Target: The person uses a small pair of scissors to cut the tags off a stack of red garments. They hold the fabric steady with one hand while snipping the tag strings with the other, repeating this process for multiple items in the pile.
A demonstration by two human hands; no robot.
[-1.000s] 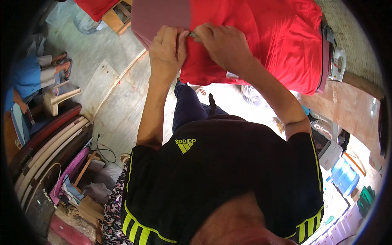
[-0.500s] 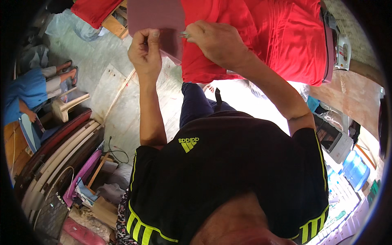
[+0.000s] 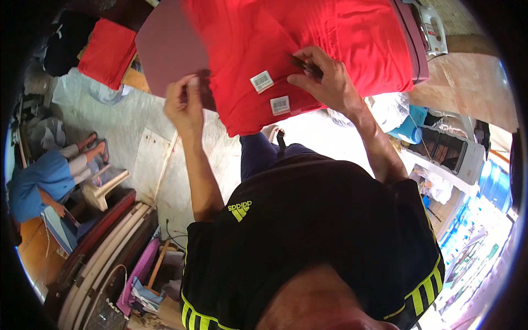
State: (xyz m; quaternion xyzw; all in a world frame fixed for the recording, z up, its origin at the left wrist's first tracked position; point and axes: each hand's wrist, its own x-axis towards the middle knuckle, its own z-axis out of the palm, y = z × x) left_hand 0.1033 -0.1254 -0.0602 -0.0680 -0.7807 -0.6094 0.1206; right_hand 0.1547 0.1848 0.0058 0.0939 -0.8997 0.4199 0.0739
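A red garment [image 3: 242,49] lies spread over a mauve-topped table [image 3: 168,47], its near edge hanging at the front. Two white printed labels [image 3: 262,82] show on its near part. My left hand [image 3: 184,107] is beside the garment's left edge, thumb and fingertips pinched together. Whatever may be between them is too small to make out. Over the garment, to the right of the labels, my right hand [image 3: 335,82] is closed around small dark thread snips [image 3: 308,66], their blades pointing left.
An iron [image 3: 433,30] stands at the table's right end. Folded red cloth [image 3: 107,52] lies at the far left. A person in blue [image 3: 44,179] sits on the left, behind stacked boards [image 3: 104,258]. A blue container [image 3: 495,184] is at right.
The garment's near part has come further left over the tabletop, and both labels now show. My right hand has moved right, away from my left. The whole view has shifted too.
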